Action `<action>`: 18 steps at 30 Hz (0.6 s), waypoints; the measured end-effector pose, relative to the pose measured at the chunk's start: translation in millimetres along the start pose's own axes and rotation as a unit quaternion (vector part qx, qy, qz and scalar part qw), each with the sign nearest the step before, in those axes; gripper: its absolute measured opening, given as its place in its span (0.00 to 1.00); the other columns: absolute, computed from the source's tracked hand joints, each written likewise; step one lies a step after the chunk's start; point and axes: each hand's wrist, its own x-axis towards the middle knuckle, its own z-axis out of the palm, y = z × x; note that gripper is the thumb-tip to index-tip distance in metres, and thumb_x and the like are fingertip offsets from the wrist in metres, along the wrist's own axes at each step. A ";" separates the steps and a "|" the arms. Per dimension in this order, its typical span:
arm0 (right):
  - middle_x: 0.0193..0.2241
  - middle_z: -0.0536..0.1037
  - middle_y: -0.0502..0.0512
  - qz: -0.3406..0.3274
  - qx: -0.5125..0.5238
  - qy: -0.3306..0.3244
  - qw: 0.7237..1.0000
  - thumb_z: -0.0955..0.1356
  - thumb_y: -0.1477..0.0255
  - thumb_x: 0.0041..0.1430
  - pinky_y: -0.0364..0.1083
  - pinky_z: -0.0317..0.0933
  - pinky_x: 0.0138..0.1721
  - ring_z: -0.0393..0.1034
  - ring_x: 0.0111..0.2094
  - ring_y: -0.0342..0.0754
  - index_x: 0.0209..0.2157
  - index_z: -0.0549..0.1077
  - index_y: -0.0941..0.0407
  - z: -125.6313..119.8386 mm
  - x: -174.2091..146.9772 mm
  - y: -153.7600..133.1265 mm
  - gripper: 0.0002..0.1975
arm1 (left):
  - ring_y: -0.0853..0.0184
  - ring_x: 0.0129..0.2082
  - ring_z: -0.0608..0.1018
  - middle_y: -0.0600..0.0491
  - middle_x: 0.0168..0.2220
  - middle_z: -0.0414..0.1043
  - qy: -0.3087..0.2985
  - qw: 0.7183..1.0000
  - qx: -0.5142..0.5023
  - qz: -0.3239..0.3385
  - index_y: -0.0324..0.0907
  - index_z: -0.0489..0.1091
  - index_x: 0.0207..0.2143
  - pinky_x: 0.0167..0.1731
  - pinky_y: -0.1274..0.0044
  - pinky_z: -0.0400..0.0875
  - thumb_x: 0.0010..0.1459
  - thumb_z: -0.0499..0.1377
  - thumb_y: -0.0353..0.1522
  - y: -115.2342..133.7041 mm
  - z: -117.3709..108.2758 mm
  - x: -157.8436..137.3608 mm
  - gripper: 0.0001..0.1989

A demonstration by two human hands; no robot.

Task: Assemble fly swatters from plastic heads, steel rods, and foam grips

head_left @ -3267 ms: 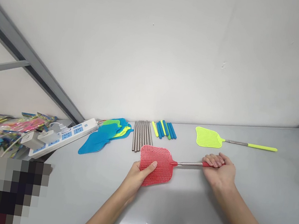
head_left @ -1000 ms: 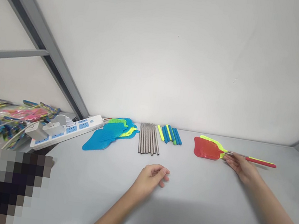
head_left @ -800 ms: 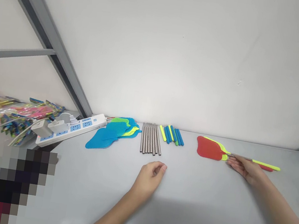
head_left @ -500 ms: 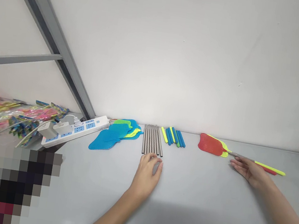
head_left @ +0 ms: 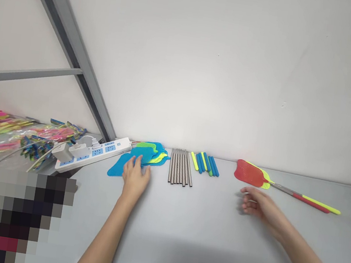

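Leaving the red plastic-mesh swatter (head_left: 250,173), apparently finished, the right hand (head_left: 261,206) hangs empty; the left hand (head_left: 135,179) spreads wide at blue plastic heads (head_left: 118,165).

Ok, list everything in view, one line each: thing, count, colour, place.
Loose swatter heads: several, overlapping; blue, green, yellow; left of the rods
Metal rods: a row, exact count unclear; silver; mid-table
Grips: several; blue, yellow, green; right of the rods
Red swatter: one; red, silver shaft; right side
Yellow swatter: one; yellow; partly under the red one
Power strip: one; white, blue sockets; left
Adapters: two; white; on the strip
Packets: many; multicoloured; far left
Frame: grey; left and right edges
Wall: pale; behind
Table: grey; below
Pixelated patch: contents unreadable; lower left
Left hand: one; at the loose heads
Right hand: one; in front of the red swatter
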 end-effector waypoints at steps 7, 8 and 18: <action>0.28 0.73 0.57 0.057 0.040 -0.211 0.975 0.63 0.64 0.50 0.52 0.65 0.35 0.71 0.27 0.50 0.47 0.56 0.57 95.7 -6.6 14.3 0.23 | 0.54 0.53 0.55 0.43 0.53 0.55 -0.015 0.997 0.036 -0.062 0.40 0.60 0.48 0.45 0.60 0.49 0.50 0.49 0.37 -16.9 9.2 5.2 0.22; 0.29 0.73 0.58 0.052 0.054 -0.205 0.976 0.64 0.65 0.50 0.52 0.64 0.36 0.71 0.28 0.50 0.49 0.53 0.57 102.8 -2.3 14.7 0.26 | 0.55 0.52 0.56 0.43 0.52 0.56 -0.009 0.997 0.034 -0.062 0.42 0.61 0.47 0.45 0.60 0.50 0.50 0.49 0.37 -17.3 9.3 5.1 0.21; 0.30 0.74 0.61 0.013 0.121 -0.080 0.989 0.63 0.68 0.51 0.51 0.65 0.35 0.72 0.29 0.51 0.50 0.53 0.60 116.4 17.4 17.9 0.26 | 0.52 0.46 0.63 0.46 0.47 0.62 0.064 0.995 -0.023 -0.068 0.42 0.69 0.30 0.39 0.61 0.55 0.46 0.54 0.33 -9.7 5.4 1.1 0.07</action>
